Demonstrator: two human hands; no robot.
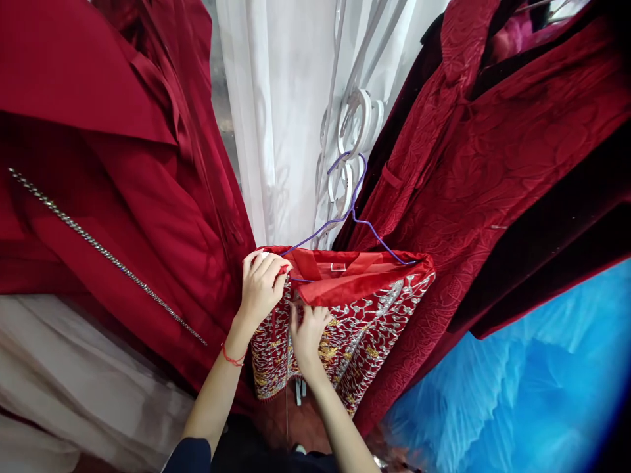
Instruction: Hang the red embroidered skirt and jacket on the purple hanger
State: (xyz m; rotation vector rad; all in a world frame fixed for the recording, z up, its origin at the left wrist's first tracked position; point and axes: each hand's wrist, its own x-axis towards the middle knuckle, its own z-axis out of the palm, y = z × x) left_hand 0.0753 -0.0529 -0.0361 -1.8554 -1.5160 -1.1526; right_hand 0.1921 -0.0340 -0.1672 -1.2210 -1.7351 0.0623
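Observation:
A red skirt (365, 335) with silver and gold embroidery hangs by its waistband from a purple wire hanger (365, 226). My left hand (263, 279) is closed on the left end of the red satin waistband, fingers curled over its top edge. Lower and further right, my right hand (310, 332) grips the embroidered front just under the waistband; some of its fingertips are hidden by the cloth. The waist opening gapes upward, showing the red lining and a small white-outlined label (338, 267).
Dark red garments hang close on the left (162, 197), one with a beaded trim (108, 256). Patterned red dresses (517, 151) crowd the right, above a blue feathery gown (473, 401). A white metal rack with rings (362, 125) stands before a white curtain (296, 118).

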